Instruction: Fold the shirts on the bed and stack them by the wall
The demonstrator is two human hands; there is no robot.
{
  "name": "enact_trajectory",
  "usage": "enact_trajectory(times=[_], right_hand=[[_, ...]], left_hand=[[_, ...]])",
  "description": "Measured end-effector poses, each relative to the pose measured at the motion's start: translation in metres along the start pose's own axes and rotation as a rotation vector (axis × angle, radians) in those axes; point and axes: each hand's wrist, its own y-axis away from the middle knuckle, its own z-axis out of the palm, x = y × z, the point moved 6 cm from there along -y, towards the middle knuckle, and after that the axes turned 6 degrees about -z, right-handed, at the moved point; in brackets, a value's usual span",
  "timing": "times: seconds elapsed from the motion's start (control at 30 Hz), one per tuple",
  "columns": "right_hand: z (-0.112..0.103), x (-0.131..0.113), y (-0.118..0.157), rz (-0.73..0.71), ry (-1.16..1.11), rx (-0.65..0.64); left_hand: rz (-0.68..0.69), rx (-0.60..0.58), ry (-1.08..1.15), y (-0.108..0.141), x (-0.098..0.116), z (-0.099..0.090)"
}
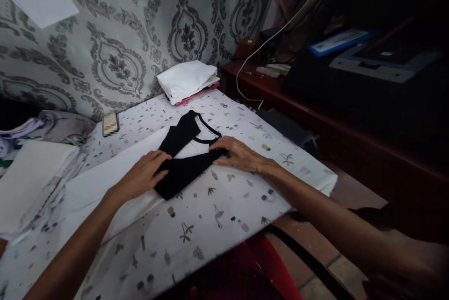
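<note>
A white T-shirt (pixel 140 150) with black sleeves and a black-edged round neck lies on the printed white cloth, its long sides folded in. Both sleeves are laid across its upper part. My left hand (pixel 145 174) has its fingers and thumb on the black sleeve fabric near the middle of the shirt. At the shoulder beside the neckline, my right hand (pixel 236 154) pinches the other black sleeve between fingers and thumb. The fabric under each palm is hidden.
A stack of folded clothes (pixel 189 80) stands by the patterned wall. More clothes (pixel 35 183) are piled at the left, near a blurred small card-like item (pixel 110 124). On the right is a dark red wooden cabinet (pixel 266 87) with a white cable (pixel 242 68). A red chair (pixel 259 262) stands in front.
</note>
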Motion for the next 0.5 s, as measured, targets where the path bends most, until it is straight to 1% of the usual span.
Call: enact_trajectory(times=[0.03,0.1,0.17,0.23,0.3,0.37,0.43,0.5], right_hand=[[0.0,-0.001,0.001,-0.017,0.022,0.002],[0.001,-0.004,0.003,-0.052,0.062,0.013],[0.002,-0.007,0.004,-0.082,0.086,0.025],[0.002,-0.008,0.005,-0.091,0.095,0.044],[0.002,-0.007,0.005,-0.085,0.092,0.066],[0.001,-0.005,0.004,-0.072,0.079,0.092],[0.0,-0.002,0.002,-0.048,0.054,0.117],[0.0,0.001,0.001,-0.009,0.03,0.13]], left_hand=[[-0.002,0.008,-0.028,0.0,-0.005,-0.001],[0.024,-0.012,-0.065,0.004,-0.01,-0.001],[0.082,-0.051,-0.087,0.014,-0.006,0.003],[0.138,-0.066,-0.132,0.026,0.001,0.01],[0.17,-0.033,-0.185,0.036,0.006,0.016],[0.183,0.023,-0.186,0.041,0.008,0.02],[0.159,0.086,-0.107,0.043,0.008,0.017],[0.075,0.148,0.028,0.041,0.004,0.007]])
